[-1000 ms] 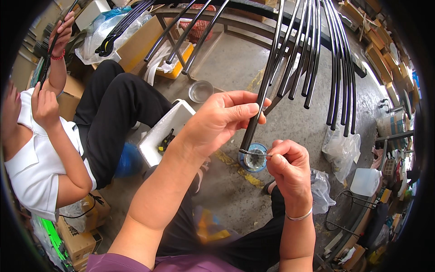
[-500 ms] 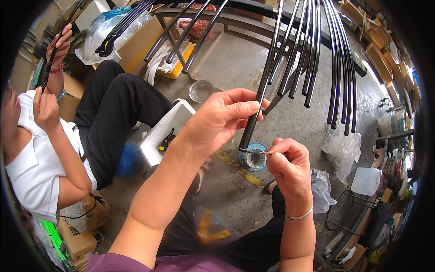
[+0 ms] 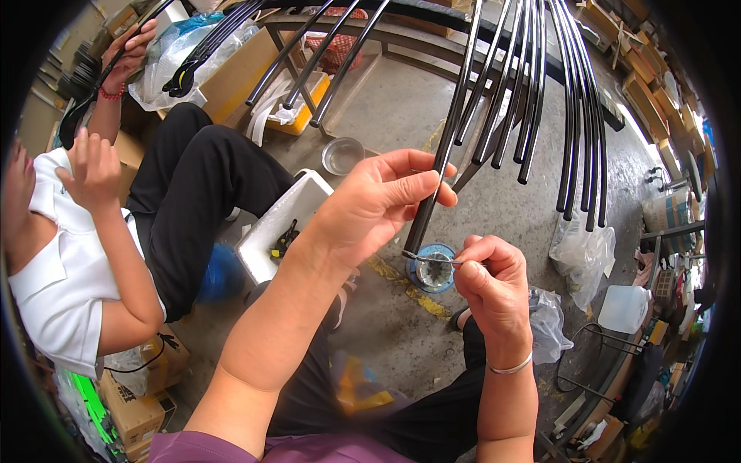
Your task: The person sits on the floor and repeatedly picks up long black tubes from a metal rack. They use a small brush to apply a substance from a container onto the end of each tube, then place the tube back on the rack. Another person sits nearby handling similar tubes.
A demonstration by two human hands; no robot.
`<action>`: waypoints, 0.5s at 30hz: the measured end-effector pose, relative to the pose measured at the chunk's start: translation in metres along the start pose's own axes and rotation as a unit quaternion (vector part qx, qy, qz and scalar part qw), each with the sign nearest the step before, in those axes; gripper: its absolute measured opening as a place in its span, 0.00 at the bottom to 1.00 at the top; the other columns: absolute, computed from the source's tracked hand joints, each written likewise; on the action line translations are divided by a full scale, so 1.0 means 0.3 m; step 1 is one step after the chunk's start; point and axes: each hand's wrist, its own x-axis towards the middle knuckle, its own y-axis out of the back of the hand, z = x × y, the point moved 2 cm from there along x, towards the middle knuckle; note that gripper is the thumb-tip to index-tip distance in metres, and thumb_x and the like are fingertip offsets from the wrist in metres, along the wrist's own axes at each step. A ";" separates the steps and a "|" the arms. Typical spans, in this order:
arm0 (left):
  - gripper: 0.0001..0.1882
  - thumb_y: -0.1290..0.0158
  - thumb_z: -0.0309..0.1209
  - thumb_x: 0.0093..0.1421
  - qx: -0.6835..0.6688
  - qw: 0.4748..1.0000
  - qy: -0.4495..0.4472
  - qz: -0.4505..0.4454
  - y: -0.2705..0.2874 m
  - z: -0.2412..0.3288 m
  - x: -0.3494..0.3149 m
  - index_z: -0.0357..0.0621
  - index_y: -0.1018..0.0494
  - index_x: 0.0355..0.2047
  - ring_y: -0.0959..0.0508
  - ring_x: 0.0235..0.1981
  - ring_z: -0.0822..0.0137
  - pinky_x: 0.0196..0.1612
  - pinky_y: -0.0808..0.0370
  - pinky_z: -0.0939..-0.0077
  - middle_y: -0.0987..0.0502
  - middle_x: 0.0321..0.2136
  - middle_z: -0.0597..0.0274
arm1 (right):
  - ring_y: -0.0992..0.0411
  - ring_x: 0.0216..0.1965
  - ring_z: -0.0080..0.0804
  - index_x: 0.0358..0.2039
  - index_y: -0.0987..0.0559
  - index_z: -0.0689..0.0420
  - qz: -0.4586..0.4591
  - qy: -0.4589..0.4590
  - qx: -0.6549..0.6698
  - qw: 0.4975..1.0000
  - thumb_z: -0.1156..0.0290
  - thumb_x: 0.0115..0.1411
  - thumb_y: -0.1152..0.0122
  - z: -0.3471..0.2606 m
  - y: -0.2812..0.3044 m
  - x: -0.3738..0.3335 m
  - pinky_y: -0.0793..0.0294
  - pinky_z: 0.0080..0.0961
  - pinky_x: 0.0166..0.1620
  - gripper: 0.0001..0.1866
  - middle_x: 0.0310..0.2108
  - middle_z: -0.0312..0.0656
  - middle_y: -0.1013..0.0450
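My left hand (image 3: pixel 374 197) pinches a glossy black tube (image 3: pixel 446 139) near its lower end, thumb on top and fingers around the far side. The tube slopes down toward me from the rack. In my right hand (image 3: pixel 494 282), thumb and forefinger are closed on a thin metal pick (image 3: pixel 436 259). Its tip touches the tube's lower end; whether it goes inside I cannot tell. Below it on the floor is a round blue tub (image 3: pixel 442 288) with a pale inside. Several more black tubes (image 3: pixel 532 108) hang beside the held one.
A dark metal rack (image 3: pixel 401 38) carries the tubes. At left a co-worker in a white shirt (image 3: pixel 54 285) sits close, handling a dark rod. A white foam box (image 3: pixel 258 255), a metal bowl (image 3: pixel 342 156) and plastic bags (image 3: pixel 583 258) lie on the floor.
The held tube's lower end and the pick's tip have shifted very slightly left. The co-worker's upper hand has moved right with the rod, and their other hand has come off it.
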 end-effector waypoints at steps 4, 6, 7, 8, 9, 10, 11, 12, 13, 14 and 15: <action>0.17 0.45 0.24 0.56 -0.020 1.000 0.003 0.010 0.005 0.001 0.000 0.33 0.29 0.46 0.24 0.36 0.67 0.38 0.27 0.76 0.24 0.38 0.54 | 0.42 0.22 0.12 0.26 0.23 0.62 0.006 -0.006 -0.015 1.000 0.76 0.53 0.36 -0.002 -0.003 0.001 0.45 0.12 0.25 0.04 0.22 0.29 0.34; 0.19 0.44 0.25 0.56 -0.017 1.000 0.007 0.011 0.004 0.004 -0.003 0.32 0.30 0.48 0.24 0.36 0.67 0.38 0.28 0.77 0.23 0.37 0.53 | 0.42 0.22 0.12 0.26 0.23 0.62 0.008 -0.008 -0.021 1.000 0.76 0.53 0.36 0.000 -0.003 0.001 0.45 0.12 0.25 0.04 0.22 0.29 0.34; 0.20 0.44 0.25 0.56 -0.016 1.000 0.012 0.010 0.004 0.005 -0.004 0.32 0.30 0.48 0.25 0.35 0.68 0.38 0.28 0.77 0.23 0.35 0.54 | 0.41 0.22 0.12 0.26 0.23 0.61 0.010 -0.011 -0.025 1.000 0.75 0.53 0.36 0.002 -0.001 0.002 0.45 0.12 0.25 0.04 0.22 0.29 0.34; 0.21 0.44 0.25 0.56 -0.016 1.000 0.016 0.009 0.004 0.006 -0.005 0.31 0.31 0.49 0.26 0.34 0.68 0.38 0.29 0.77 0.23 0.34 0.54 | 0.41 0.23 0.12 0.26 0.23 0.61 0.011 -0.015 -0.028 0.999 0.75 0.53 0.36 0.005 0.001 0.002 0.45 0.12 0.25 0.05 0.22 0.29 0.33; 0.21 0.44 0.25 0.56 -0.013 1.000 0.019 0.005 -0.001 0.013 -0.003 0.31 0.32 0.50 0.26 0.33 0.69 0.38 0.29 0.78 0.23 0.33 0.54 | 0.41 0.23 0.11 0.26 0.23 0.61 0.012 -0.015 -0.032 0.999 0.75 0.53 0.36 0.002 0.004 0.006 0.44 0.12 0.25 0.05 0.23 0.29 0.33; 0.22 0.44 0.25 0.56 -0.012 1.000 0.020 0.012 -0.004 0.017 -0.004 0.31 0.32 0.51 0.27 0.32 0.70 0.38 0.29 0.79 0.24 0.31 0.56 | 0.41 0.23 0.11 0.26 0.23 0.61 0.014 -0.021 -0.030 0.999 0.74 0.53 0.36 0.005 0.009 0.007 0.44 0.11 0.25 0.05 0.23 0.29 0.33; 0.23 0.44 0.26 0.56 -0.010 1.000 0.020 0.019 -0.008 0.019 -0.010 0.31 0.32 0.51 0.28 0.31 0.71 0.37 0.30 0.79 0.24 0.30 0.57 | 0.41 0.23 0.11 0.26 0.23 0.61 0.015 -0.028 -0.027 0.999 0.74 0.53 0.36 0.016 0.017 0.005 0.44 0.11 0.25 0.05 0.23 0.28 0.32; 0.24 0.44 0.26 0.56 -0.007 1.000 0.019 0.022 -0.017 0.026 -0.010 0.31 0.33 0.52 0.28 0.30 0.72 0.37 0.31 0.80 0.25 0.28 0.59 | 0.41 0.23 0.11 0.26 0.23 0.61 0.016 -0.030 -0.027 0.999 0.74 0.53 0.36 0.020 0.024 0.006 0.44 0.11 0.25 0.05 0.23 0.28 0.32; 0.24 0.43 0.27 0.56 -0.001 1.000 0.006 0.016 -0.017 0.029 -0.010 0.32 0.33 0.52 0.29 0.30 0.72 0.37 0.31 0.81 0.25 0.28 0.60 | 0.41 0.22 0.11 0.26 0.23 0.61 0.020 -0.033 -0.030 0.999 0.73 0.54 0.36 0.028 0.034 0.007 0.44 0.11 0.25 0.06 0.23 0.28 0.32; 0.25 0.43 0.28 0.56 0.005 1.000 -0.006 0.010 -0.009 0.027 -0.008 0.32 0.33 0.52 0.30 0.29 0.73 0.36 0.32 0.81 0.26 0.27 0.61 | 0.41 0.22 0.11 0.27 0.23 0.61 0.024 -0.038 -0.029 0.999 0.73 0.54 0.36 0.031 0.045 0.010 0.44 0.11 0.25 0.06 0.22 0.28 0.32; 0.26 0.42 0.29 0.55 0.010 1.000 -0.018 0.004 -0.006 0.026 -0.008 0.32 0.33 0.53 0.30 0.29 0.73 0.36 0.33 0.82 0.26 0.26 0.62 | 0.41 0.22 0.11 0.27 0.23 0.61 0.030 -0.044 -0.029 0.998 0.72 0.54 0.37 0.032 0.055 0.010 0.44 0.11 0.24 0.06 0.22 0.28 0.32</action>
